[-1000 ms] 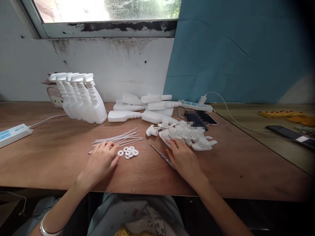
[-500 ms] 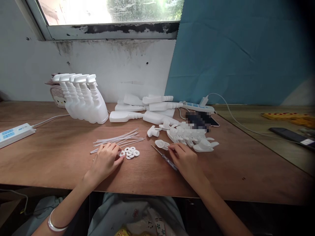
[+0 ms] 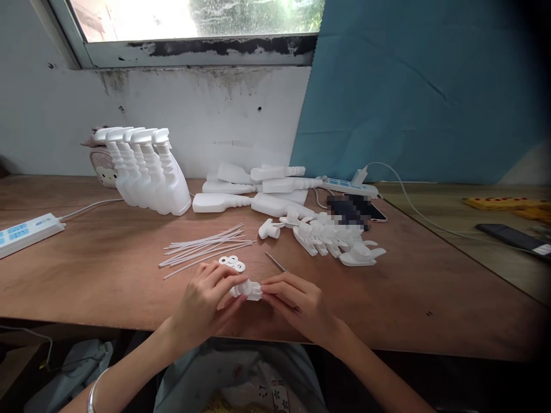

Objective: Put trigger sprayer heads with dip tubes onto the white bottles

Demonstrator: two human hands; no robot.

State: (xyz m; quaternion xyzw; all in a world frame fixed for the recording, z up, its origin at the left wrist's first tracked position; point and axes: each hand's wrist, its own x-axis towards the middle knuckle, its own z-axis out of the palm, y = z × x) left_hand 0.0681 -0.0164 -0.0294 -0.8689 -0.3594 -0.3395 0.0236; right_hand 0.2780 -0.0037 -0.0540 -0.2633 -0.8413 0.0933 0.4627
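Observation:
Near the table's front edge, both my hands meet at one white plastic spray head [image 3: 255, 291]. My right hand [image 3: 301, 304] pinches its right end between thumb and fingers. At its round left end, the fingers of my left hand [image 3: 210, 295] close on it; whether a washer is also between them I cannot tell. White flat washers [image 3: 239, 267] lie just beyond my left fingers, partly hidden by them. A screwdriver [image 3: 276, 262] lies beyond my right hand, its handle hidden under it. Thin white tubes [image 3: 202, 246] lie in a loose bundle behind my left hand.
Upright white spray bottles [image 3: 172, 183] stand at the back left; more bottles [image 3: 221, 202] lie along the wall. Several white spray heads [image 3: 359, 255] are clustered at right, near a phone [image 3: 379, 213]. Power strips [image 3: 30, 232] with cables sit at left and back right.
My right hand has brought the spray head from the right toward the front middle. My left hand has moved from the washers to the right and nearer, and now meets the spray head.

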